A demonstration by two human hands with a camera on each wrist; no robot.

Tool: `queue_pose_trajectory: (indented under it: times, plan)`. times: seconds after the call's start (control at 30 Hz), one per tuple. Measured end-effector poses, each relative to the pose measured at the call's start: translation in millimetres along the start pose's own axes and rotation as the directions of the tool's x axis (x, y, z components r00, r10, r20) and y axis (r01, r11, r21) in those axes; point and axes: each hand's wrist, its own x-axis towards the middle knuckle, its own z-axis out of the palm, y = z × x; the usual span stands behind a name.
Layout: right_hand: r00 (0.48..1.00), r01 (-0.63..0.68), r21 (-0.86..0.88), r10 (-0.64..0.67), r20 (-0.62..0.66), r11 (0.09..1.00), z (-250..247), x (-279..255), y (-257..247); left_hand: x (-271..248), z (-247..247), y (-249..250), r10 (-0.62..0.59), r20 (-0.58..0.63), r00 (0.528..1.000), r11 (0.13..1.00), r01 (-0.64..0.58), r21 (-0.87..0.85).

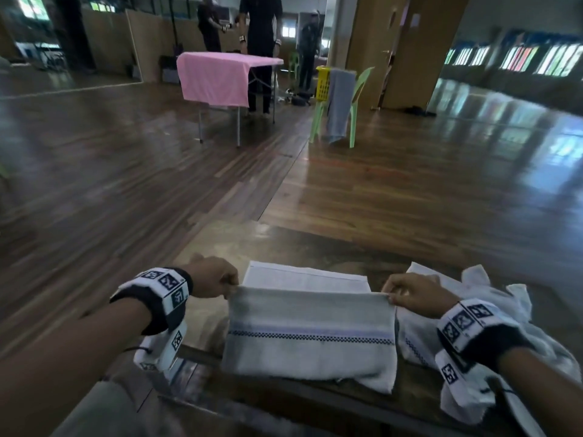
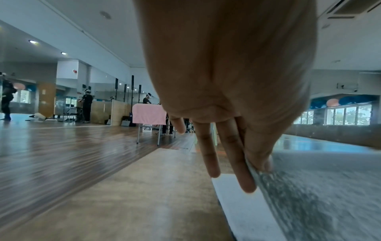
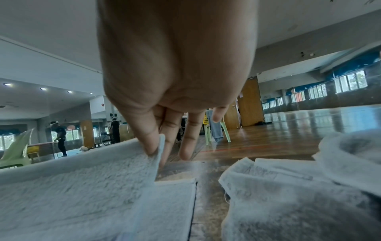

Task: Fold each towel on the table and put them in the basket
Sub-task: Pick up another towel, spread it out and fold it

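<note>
A white towel (image 1: 310, 326) with a dark checked stripe lies on the wooden table (image 1: 214, 247), its near half lifted over the far half. My left hand (image 1: 232, 283) pinches the lifted edge's left corner, and my right hand (image 1: 389, 298) pinches its right corner. In the left wrist view thumb and finger of the left hand (image 2: 257, 164) clamp the towel (image 2: 309, 195) edge. The right wrist view shows the right hand (image 3: 154, 150) with its thumb pressing the towel (image 3: 82, 179) corner against the fingers. A crumpled pile of white towels (image 1: 479, 310) lies at my right. No basket for this table is in view.
Beyond the table's far edge is open wooden floor. Further back stand a table under a pink cloth (image 1: 217, 77), several people, and a green chair (image 1: 344, 105) with a grey towel and a yellow basket (image 1: 322, 82).
</note>
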Motion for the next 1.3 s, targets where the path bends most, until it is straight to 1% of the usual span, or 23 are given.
queue_pose_trajectory:
  times: [0.07,0.17,0.23,0.33,0.4,0.43,0.53,0.63,0.7,0.83,1.03,1.13,1.17,1.23,1.3]
  plan:
    - [1.0,-0.022,0.017,0.022,-0.002,1.0,9,21,8,22,10,-9,-0.031,-0.026,0.999,1.0,0.031,-0.004]
    - [0.996,-0.068,0.029,0.07,-0.053,0.997,16,48,18,55,22,-24,-0.103,-0.093,0.99,0.995,0.102,-0.006]
    - [0.995,-0.086,0.047,0.088,-0.037,0.995,17,68,21,77,27,-30,-0.124,-0.146,0.981,0.992,0.118,-0.044]
    - [0.994,-0.087,0.038,0.089,-0.056,0.995,15,96,26,107,29,-34,-0.139,-0.21,0.968,0.988,0.121,-0.093]
    - [0.991,-0.107,0.028,0.109,-0.072,0.994,16,112,29,122,30,-36,-0.157,-0.217,0.963,0.982,0.129,-0.141]
    - [0.988,-0.132,-0.003,0.132,-0.078,0.991,18,118,30,129,31,-38,-0.168,-0.205,0.964,0.978,0.137,-0.157]
    - [0.986,-0.163,-0.111,0.157,-0.063,0.98,27,137,32,143,36,-41,-0.184,-0.161,0.97,0.978,0.165,-0.125]
    - [0.984,-0.18,-0.199,0.176,-0.039,0.963,33,146,34,149,39,-38,-0.184,-0.172,0.968,0.983,0.177,-0.052]
    - [0.985,-0.174,-0.207,0.171,-0.032,0.963,36,149,35,152,38,-37,-0.172,-0.164,0.971,0.985,0.173,-0.008]
    - [0.988,-0.151,-0.256,0.154,-0.008,0.955,38,150,37,152,37,-36,-0.14,-0.151,0.979,0.99,0.141,-0.003]
    - [0.991,-0.129,-0.315,0.128,-0.024,0.94,40,144,39,146,38,-32,-0.126,-0.134,0.983,0.992,0.121,-0.046]
    - [0.993,-0.118,-0.339,0.118,-0.021,0.933,39,142,35,140,38,-27,-0.126,-0.116,0.985,0.992,0.125,-0.014]
    - [0.993,-0.116,-0.339,0.113,-0.029,0.934,38,141,34,137,38,-26,-0.119,-0.116,0.986,0.993,0.119,-0.002]
    - [0.992,-0.119,-0.282,0.104,-0.065,0.952,36,137,32,130,37,-26,-0.111,-0.125,0.986,0.994,0.111,-0.01]
    - [0.991,-0.115,-0.176,0.101,-0.088,0.978,30,132,33,122,32,-27,-0.111,-0.135,0.985,0.991,0.1,-0.086]
